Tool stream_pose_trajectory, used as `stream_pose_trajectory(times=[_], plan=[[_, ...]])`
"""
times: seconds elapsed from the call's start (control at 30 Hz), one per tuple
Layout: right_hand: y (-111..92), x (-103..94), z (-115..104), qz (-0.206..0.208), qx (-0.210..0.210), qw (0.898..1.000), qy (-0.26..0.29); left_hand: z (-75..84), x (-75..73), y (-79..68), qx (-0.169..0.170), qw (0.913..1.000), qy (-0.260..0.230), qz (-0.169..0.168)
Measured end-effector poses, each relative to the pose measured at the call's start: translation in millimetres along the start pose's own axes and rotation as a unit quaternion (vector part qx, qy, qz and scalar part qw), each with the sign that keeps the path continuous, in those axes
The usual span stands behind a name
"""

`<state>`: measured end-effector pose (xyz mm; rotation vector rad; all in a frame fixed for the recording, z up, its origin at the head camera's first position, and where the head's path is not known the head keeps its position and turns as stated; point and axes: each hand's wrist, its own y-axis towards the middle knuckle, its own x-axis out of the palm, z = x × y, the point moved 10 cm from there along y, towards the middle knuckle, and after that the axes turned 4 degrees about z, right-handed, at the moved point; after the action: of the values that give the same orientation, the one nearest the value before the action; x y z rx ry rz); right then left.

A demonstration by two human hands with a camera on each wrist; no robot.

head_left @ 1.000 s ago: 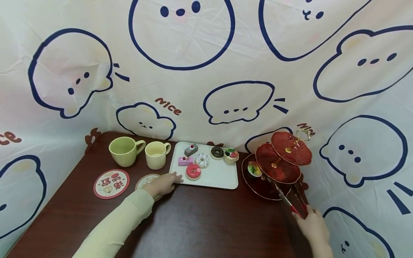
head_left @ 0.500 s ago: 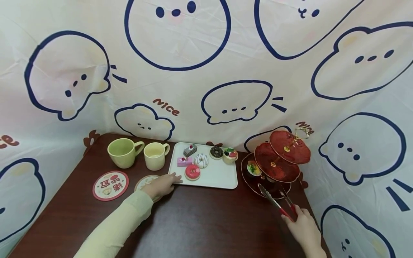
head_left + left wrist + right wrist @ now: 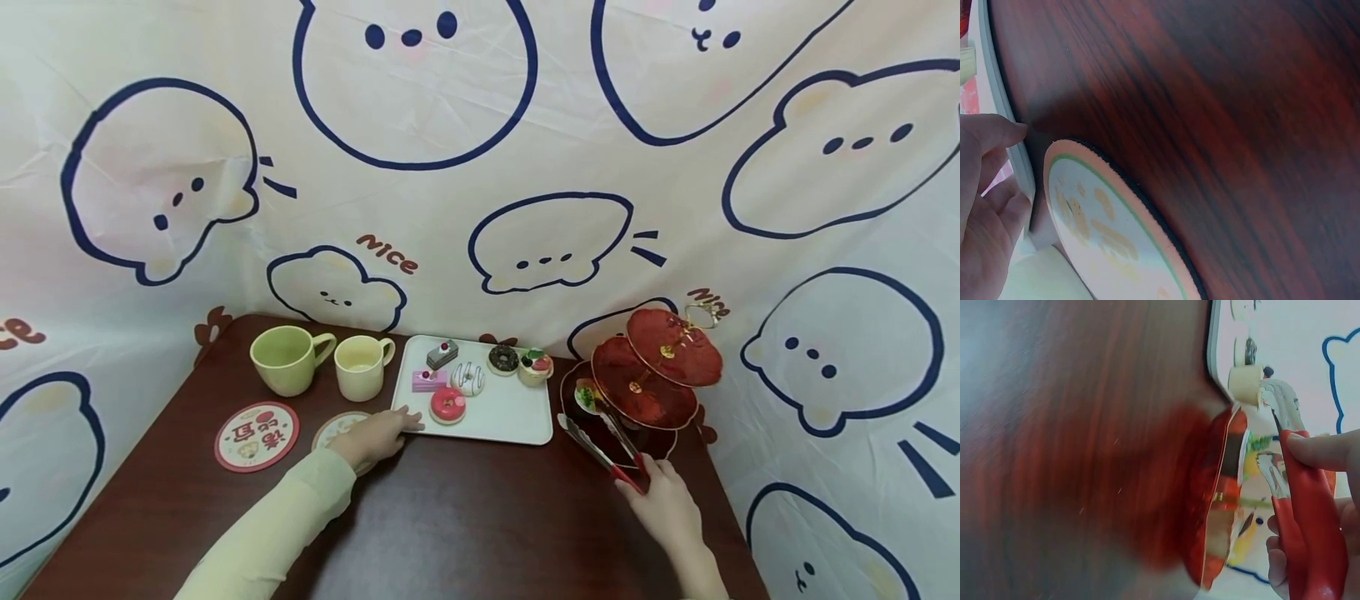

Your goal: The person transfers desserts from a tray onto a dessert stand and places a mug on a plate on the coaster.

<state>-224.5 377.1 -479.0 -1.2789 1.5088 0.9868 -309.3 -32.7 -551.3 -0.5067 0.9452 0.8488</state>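
Note:
My left hand rests at the near left corner of the white tray, its fingertips right at the rim. In the left wrist view, the thumb and a finger lie against the tray's edge. My right hand grips red-handled metal tongs, whose arms are spread. One tong tip lies beside a small cup-shaped fruit tart on the bottom plate of a red tiered stand; the other sticks out past the plate's left edge. In the right wrist view, the red handles lie between thumb and fingers.
On the tray sit a pink donut, a white donut, a dark donut, two cake slices and a fruit cupcake. A green mug, a cream mug and two coasters are at the left.
My right hand has moved left with the tongs, from the right side of the stand to its left front, beside the fruit tart. The left hand stays at the tray.

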Motion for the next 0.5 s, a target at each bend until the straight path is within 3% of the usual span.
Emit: stream_pose_trajectory(times=[0.27, 0.5], plan=[[25.7, 8.3, -37.0, 0.028, -0.046, 0.999, 0.004, -3.7, 0.6, -0.2, -0.001, 1.0000, 0.004, 0.009], [42.0, 22.9, -48.7, 0.033, -0.038, 0.999, 0.010, -4.9, 2.8, -0.3, 0.003, 0.9999, -0.003, 0.014]])
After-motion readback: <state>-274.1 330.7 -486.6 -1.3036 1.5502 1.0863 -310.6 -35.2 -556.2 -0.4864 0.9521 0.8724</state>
